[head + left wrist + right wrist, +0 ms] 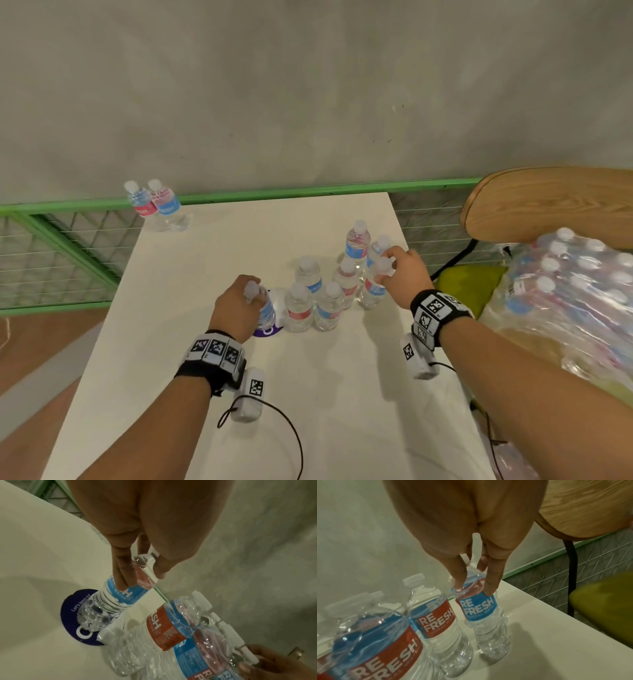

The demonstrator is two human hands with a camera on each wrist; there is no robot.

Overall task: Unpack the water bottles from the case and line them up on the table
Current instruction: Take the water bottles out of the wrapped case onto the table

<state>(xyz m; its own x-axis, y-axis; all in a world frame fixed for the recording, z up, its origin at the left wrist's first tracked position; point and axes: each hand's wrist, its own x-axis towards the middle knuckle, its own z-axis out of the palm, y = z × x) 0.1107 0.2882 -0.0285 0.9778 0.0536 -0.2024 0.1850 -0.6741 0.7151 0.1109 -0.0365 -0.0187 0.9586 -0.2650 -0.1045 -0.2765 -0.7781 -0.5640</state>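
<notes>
Several clear water bottles (329,305) with red and blue labels stand clustered mid-table. My left hand (246,294) grips the neck of a blue-labelled bottle (265,308) at the cluster's left end, fingers and thumb curled round it (123,595). Its base is over a purple round sticker (72,615). My right hand (387,270) pinches the shoulder of another blue-labelled bottle (479,605), which stands at the cluster's right end beside a red-labelled one (436,618). The shrink-wrapped case (565,291) lies to the right.
Two more bottles (154,205) stand at the white table's (205,260) far left corner. The case rests on a yellow-green chair seat (469,284) with a wooden back (548,202). A green wire rack (68,246) runs behind the table. Cables trail over the near table.
</notes>
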